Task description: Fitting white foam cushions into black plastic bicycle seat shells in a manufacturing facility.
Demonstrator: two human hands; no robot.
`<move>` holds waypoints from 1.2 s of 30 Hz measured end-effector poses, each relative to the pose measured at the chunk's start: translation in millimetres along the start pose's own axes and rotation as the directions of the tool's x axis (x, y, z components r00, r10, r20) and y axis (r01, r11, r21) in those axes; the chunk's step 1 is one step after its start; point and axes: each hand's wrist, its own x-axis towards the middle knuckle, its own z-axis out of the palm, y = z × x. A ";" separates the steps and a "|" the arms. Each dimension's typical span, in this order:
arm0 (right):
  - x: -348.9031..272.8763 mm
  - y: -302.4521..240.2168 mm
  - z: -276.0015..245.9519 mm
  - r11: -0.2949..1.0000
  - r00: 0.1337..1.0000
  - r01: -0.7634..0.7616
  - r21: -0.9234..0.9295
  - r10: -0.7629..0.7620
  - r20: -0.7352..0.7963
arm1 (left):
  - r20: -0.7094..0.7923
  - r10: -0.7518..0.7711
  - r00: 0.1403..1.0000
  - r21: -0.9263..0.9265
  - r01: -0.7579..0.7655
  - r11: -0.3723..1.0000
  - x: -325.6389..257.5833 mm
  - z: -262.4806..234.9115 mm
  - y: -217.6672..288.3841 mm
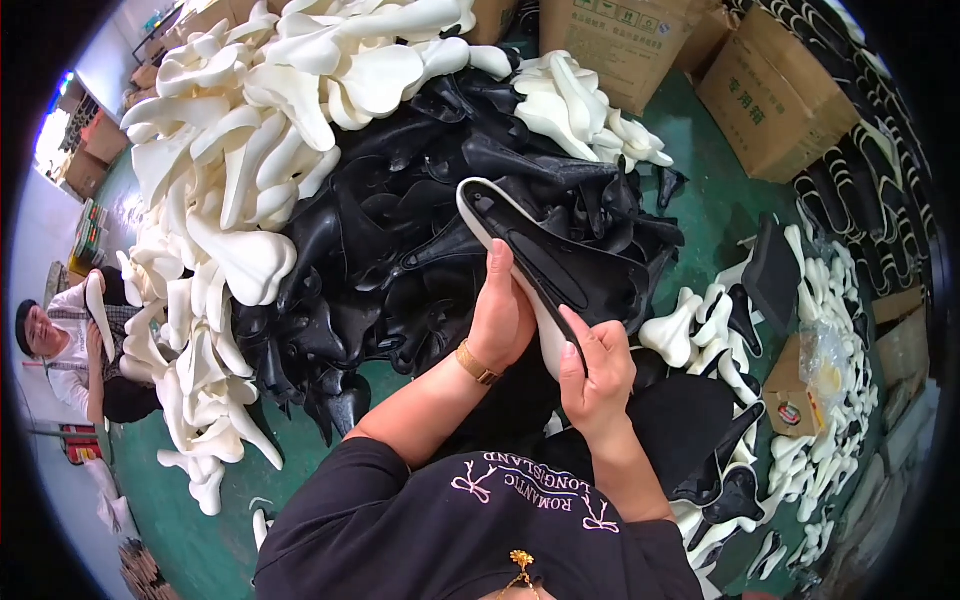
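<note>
A bicycle saddle is held up before me: a black plastic saddle shell (575, 250) lies in a white foam saddle pad (548, 340), its narrow nose pointing up and left. My left hand (503, 315) supports it from the left, thumb along the pad's edge and fingers hidden behind. On the lower edge, my right hand (602, 378) grips the wide end, thumb and forefinger pressed at the rim where shell and pad meet. Beyond the saddle spreads a heap of loose black shells (365, 235).
White foam pads (255, 150) are piled high at the left and back, with a smaller pile (575, 105) behind. More pads and paired saddles (720, 330) lie to the right. Cardboard boxes (775, 95) stand at the back. A co-worker (75, 340) sits at the far left holding a pad.
</note>
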 end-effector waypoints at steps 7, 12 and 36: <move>5.9 -3.5 18.0 0.993 0.997 0.075 -0.093 -0.076 -0.010 | -0.081 -0.070 0.994 -0.125 0.059 0.990 2.3 -7.8 0.3; 5.7 0.2 25.2 0.990 0.994 0.098 -0.101 -0.102 -0.032 | -0.146 -0.121 0.982 -0.123 0.104 0.987 6.6 -15.5 1.4; 9.5 74.6 -32.3 0.945 0.962 -0.272 0.182 0.270 0.036 | -0.093 -0.397 0.913 -0.134 0.384 0.914 15.0 -13.8 2.0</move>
